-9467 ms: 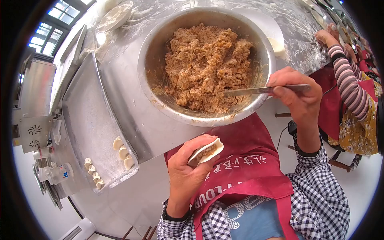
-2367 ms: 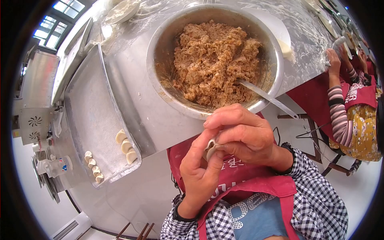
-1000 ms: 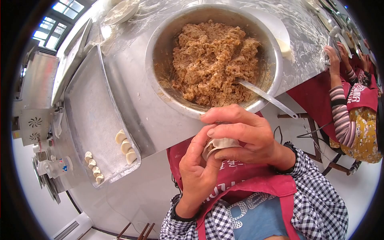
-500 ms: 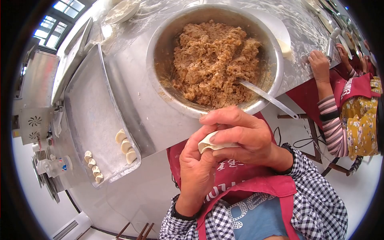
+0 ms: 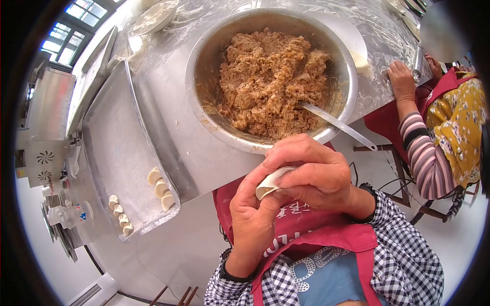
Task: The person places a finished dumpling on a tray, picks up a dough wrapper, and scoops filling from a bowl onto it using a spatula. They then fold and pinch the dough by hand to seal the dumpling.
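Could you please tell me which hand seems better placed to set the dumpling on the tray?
Probably the left hand: it grips the dumpling and is nearer the tray. The right hand also holds the dumpling but sits farther away, on the side of the metal utensil.

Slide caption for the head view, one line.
Bare left hand and right hand hold a folded white dough wrapper near a round silver metal bowl of brown, lumpy filling.

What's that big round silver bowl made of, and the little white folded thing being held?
The big round silver bowl looks like smooth metal, perhaps steel: it gleams. The little white folded wrapper seems matte dough: pale, softly curved, without shine.
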Tool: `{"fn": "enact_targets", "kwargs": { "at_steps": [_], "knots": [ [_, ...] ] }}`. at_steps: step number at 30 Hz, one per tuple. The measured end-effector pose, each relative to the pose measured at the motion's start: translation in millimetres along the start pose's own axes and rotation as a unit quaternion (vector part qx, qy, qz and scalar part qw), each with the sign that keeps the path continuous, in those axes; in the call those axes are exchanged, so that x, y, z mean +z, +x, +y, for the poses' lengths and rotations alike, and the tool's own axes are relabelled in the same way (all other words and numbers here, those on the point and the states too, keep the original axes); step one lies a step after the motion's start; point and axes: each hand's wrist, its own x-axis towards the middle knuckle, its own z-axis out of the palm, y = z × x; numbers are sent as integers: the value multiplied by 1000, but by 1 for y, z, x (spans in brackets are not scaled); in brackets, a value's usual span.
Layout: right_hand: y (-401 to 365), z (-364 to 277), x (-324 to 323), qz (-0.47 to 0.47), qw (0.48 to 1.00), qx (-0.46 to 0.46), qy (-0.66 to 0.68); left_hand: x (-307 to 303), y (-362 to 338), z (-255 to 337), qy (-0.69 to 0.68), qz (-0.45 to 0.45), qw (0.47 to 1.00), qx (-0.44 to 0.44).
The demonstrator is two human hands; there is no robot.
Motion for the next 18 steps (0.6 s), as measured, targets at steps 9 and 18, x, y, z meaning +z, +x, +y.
{"fn": "enact_targets", "kwargs": {
  "at_steps": [9, 18],
  "knots": [
    [9, -22, -8, 25, 999, 9, 26, 6, -4, 7, 12, -16, 999, 36],
    [-7, -46, -63, 121, 993, 7, -11, 20, -3, 16, 59, -23, 997, 33]
  ]
}}
